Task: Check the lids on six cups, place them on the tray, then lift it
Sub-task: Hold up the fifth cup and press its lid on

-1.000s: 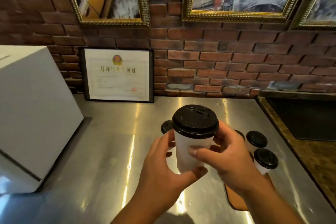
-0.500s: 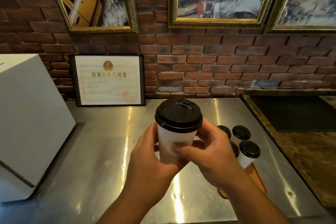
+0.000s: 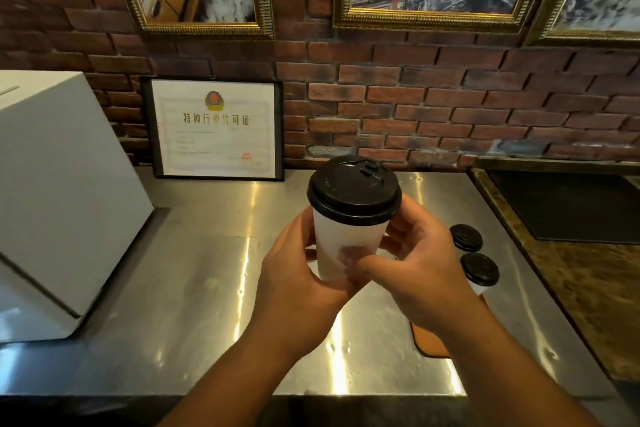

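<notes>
1. A white paper cup (image 3: 346, 246) with a black lid (image 3: 354, 192) is held up in the air above the steel counter (image 3: 194, 288), upright and only slightly tilted, in front of the brick wall (image 3: 450, 107).
2. The left hand (image 3: 298, 284) wraps the cup's lower left side and base; its fingers are curled closely around the wall of the cup, thumb toward the front.
3. The right hand (image 3: 415, 274) closes on the cup from the right: the thumb lies across the front of the white wall, and the other fingers reach behind the cup just under the lid's rim. Both grips are narrow and tight on the cup.
4. The lid sits level on the cup, its small sip tab at the far edge.
5. To the right of the held cup and lower, two more lidded cups stand close together: the farther cup (image 3: 465, 237) and the nearer cup (image 3: 479, 270), both partly hidden by the right hand.
6. Under the right wrist, a brown tray (image 3: 429, 343) shows one rounded corner on the counter; I cannot tell whether those two cups stand on it.
7. Left of the held cup, a white box (image 3: 59, 198) sits on the counter, and a framed certificate (image 3: 214, 128) leans against the wall behind.
</notes>
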Demonstrator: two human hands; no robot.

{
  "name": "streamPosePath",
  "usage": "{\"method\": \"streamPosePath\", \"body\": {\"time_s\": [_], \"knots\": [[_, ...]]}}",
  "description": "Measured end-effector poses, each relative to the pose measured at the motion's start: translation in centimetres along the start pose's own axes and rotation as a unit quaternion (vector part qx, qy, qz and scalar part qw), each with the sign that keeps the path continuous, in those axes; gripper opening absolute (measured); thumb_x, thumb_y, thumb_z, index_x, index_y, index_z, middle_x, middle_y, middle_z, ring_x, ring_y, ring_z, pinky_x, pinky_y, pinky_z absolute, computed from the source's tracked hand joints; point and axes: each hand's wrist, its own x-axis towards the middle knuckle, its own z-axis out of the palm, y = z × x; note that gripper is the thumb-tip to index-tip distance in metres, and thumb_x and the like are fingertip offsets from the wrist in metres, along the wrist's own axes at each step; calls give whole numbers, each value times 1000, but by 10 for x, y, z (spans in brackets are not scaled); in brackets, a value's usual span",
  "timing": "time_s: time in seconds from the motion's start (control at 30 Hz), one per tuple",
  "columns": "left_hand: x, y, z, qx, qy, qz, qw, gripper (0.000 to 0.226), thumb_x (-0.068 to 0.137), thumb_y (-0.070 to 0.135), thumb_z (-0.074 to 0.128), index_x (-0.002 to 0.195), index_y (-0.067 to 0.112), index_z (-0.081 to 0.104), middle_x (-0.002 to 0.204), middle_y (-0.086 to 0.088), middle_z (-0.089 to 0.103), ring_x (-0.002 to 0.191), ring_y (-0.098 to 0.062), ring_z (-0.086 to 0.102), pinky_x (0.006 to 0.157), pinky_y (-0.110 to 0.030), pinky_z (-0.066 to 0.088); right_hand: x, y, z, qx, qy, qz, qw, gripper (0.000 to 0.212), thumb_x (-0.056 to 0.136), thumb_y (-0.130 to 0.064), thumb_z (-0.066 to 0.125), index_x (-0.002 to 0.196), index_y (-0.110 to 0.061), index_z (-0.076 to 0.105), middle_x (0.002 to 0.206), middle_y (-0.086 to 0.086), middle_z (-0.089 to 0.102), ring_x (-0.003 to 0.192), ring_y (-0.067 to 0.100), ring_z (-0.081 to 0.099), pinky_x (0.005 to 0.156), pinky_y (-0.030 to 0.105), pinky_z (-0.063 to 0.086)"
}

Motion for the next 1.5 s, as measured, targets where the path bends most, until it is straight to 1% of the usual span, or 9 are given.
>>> {"method": "streamPosePath", "body": {"time_s": [0.17, 0.3, 0.47, 0.63, 0.83, 0.97, 1.2, 1.37, 1.5], "knots": [[-2, -2, 4, 0, 25, -13, 1000, 81, 63, 64, 83, 129, 69, 38, 122, 49, 54, 118, 18, 53, 75, 5, 44, -2, 7, 8, -13, 29, -3, 999, 78, 57, -43, 92, 124, -59, 56, 126, -27, 69, 119, -5, 64, 81, 6, 54], [-1, -3, 2, 11, 30, -8, 999, 74, 63, 65, 78, 128, 64, 42, 119, 45, 57, 118, 15, 54, 75, 6, 42, -4, 12, 10, -18, 18, -3, 1000, 83, 63, -30, 96, 123, -68, 53, 126, -31, 67, 120, -7, 62, 83, 6, 53], [-1, -3, 2, 11, 23, 1, 1000, 73, 67, 59, 84, 127, 64, 44, 120, 44, 57, 117, 16, 55, 78, 6, 42, -6, 15, 9, 6, 5, -6, 1000, 80, 66, -25, 94, 130, -57, 57, 129, -25, 68, 124, 0, 63, 95, 15, 56], [-3, -8, 5, 19, 23, -3, 1000, 83, 66, 58, 89, 135, 56, 43, 130, 33, 59, 118, 4, 60, 82, 1, 47, -7, 20, 13, 6, 37, -13, 999, 88, 66, -15, 99, 121, -68, 55, 126, -29, 68, 122, -7, 61, 84, 5, 52], [1, -9, 4, 5, 15, 0, 1000, 80, 62, 65, 83, 132, 64, 43, 128, 36, 60, 120, 10, 56, 81, -2, 51, -7, 20, 13, 11, -2, -7, 1000, 89, 69, -12, 95, 125, -67, 53, 129, -28, 66, 125, -6, 60, 92, 7, 51], [-1, -11, 5, 6, 16, -1, 1000, 84, 67, 53, 91, 132, 68, 39, 129, 40, 57, 121, 14, 54, 84, 0, 48, -8, 21, 14, 30, 18, -2, 999, 84, 66, -19, 97, 128, -57, 56, 130, -22, 68, 125, 0, 61, 92, 10, 53], [0, -10, 3, -7, 25, -5, 1000, 76, 63, 60, 81, 129, 65, 45, 128, 46, 54, 120, 19, 53, 79, 4, 44, -10, 24, 18, 37, 6, 12, 999, 91, 68, -6, 97, 128, -59, 54, 131, -25, 65, 125, -4, 59, 88, 8, 53], [0, -8, 5, -4, 21, -8, 1000, 82, 63, 65, 85, 124, 83, 34, 124, 54, 51, 120, 22, 50, 77, 6, 41, -10, 21, 19, 40, 31, 14, 999, 89, 66, -8, 98, 118, -68, 57, 127, -28, 68, 121, -7, 61, 86, 7, 52], [0, -10, 6, -9, 12, -18, 1000, 74, 62, 56, 84, 125, 67, 45, 118, 57, 51, 117, 25, 50, 72, 8, 38, -9, 21, 19, 45, 40, 11, 998, 89, 64, -10, 99, 117, -68, 57, 128, -26, 68, 120, -5, 61, 83, 8, 54]]}}
